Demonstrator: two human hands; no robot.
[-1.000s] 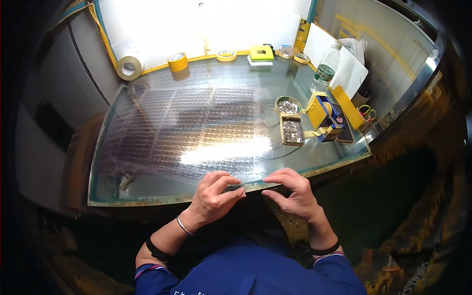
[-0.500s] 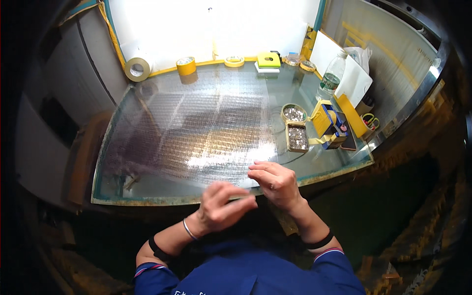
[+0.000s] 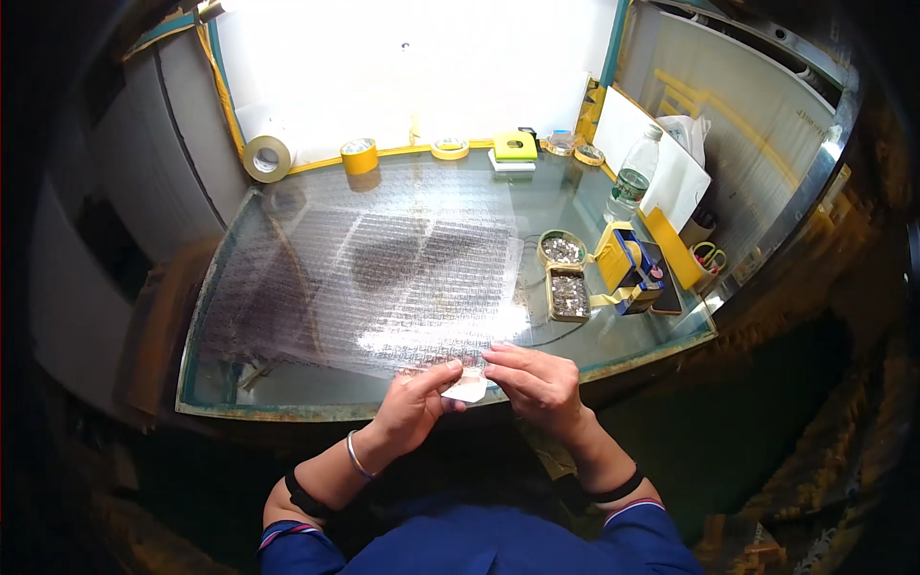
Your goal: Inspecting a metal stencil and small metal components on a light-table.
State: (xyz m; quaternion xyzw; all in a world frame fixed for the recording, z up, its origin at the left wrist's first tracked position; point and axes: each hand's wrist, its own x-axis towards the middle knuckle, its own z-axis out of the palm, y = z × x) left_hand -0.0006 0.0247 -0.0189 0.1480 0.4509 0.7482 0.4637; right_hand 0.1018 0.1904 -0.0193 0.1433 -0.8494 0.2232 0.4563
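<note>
Near the front edge of the glass table, my left hand [image 3: 414, 402] is closed with its thumb over a small whitish piece [image 3: 467, 387], perhaps a card or a folded film corner. My right hand [image 3: 541, 380] is beside it, thumb and fingers pressed together by the piece's upper right. Whatever lies between those fingertips is too small or hidden to make out. Just beyond both hands spreads a stack of clear plastic sheets [image 3: 412, 287] printed with rows of fine dark marks, a bright glare across its near part.
A round tub [image 3: 562, 249] and a square tub [image 3: 569, 295] of small silvery pieces stand right of the sheets. Beside them are a blue and yellow tape dispenser [image 3: 628, 268] and a plastic bottle [image 3: 634, 172]. Tape rolls [image 3: 359, 156] and a green-topped block [image 3: 515, 147] line the back.
My left hand has turned and now grips the small whitish piece. My right hand has come down slightly beside it. The view has shifted a little.
</note>
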